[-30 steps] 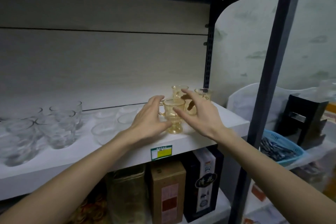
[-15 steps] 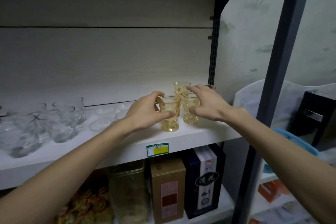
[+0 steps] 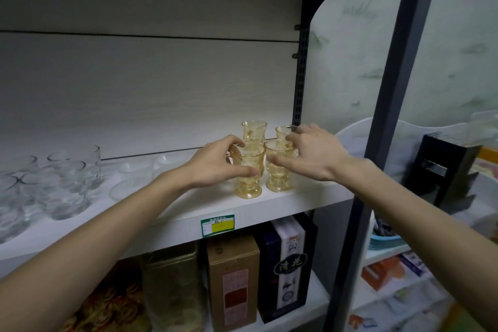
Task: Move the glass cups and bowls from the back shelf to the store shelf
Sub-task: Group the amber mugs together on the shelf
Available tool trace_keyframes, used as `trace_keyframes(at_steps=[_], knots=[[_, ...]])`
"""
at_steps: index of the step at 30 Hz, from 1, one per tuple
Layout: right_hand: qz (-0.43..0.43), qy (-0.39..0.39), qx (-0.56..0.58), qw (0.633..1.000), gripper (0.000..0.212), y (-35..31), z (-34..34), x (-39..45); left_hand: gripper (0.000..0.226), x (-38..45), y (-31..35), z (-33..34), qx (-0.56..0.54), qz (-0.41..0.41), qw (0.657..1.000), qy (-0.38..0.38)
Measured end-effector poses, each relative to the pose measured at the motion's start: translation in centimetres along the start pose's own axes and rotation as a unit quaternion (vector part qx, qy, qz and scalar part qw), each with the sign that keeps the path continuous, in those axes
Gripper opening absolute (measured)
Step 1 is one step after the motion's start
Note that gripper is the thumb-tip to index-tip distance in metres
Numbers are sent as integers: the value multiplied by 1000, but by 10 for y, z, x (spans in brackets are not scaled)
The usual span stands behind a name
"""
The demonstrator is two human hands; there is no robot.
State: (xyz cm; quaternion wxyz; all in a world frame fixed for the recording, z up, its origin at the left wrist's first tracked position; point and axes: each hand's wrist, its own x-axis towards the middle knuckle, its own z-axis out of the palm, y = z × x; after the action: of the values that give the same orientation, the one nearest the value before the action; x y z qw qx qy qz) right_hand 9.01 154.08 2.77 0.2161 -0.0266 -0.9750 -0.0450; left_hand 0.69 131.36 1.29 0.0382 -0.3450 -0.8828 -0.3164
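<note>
Several amber footed glass cups stand in a cluster on the white shelf (image 3: 310, 197). My left hand (image 3: 215, 164) wraps the front-left amber cup (image 3: 249, 183), thumb across its near side. My right hand (image 3: 315, 156) closes round the front-right amber cup (image 3: 279, 179), with its fingers over the rim. Both cups rest on the shelf board. Two more amber cups (image 3: 254, 132) stand behind them, the right one partly hidden by my fingers. Clear glass cups (image 3: 64, 183) crowd the shelf's left end, and clear glass bowls (image 3: 129, 188) lie between them and my left arm.
A dark metal post (image 3: 390, 116) rises just right of the shelf. Boxed goods (image 3: 233, 283) fill the level below, under a green-yellow price label (image 3: 217, 225). Further right are a black box (image 3: 444, 170) and a blue basket (image 3: 385, 237).
My right hand has shifted right from the front cup onto a second amber cup, which now stands beside the first. My left hand has closed on the front-left cup.
</note>
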Motion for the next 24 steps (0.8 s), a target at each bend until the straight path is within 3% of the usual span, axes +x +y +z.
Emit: trace_keyframes(at_steps=[3,11,19,22,24], knots=[[2,-33,87,996,79,23,-7,3,76,5,2,11,-36,3,999,-10],[-14,-41,180,983,100,55,-10,12,71,18,4,23,-72,3,997,-16],[-3,-53,151,987,85,62,-16,20,72,24,13,21,-46,-3,998,-43],[11,22,169,985,73,69,-22,37,81,26,23,6,-18,-9,998,-63],[26,50,175,983,70,70,-17,64,79,41,29,-4,-60,-23,998,-4]])
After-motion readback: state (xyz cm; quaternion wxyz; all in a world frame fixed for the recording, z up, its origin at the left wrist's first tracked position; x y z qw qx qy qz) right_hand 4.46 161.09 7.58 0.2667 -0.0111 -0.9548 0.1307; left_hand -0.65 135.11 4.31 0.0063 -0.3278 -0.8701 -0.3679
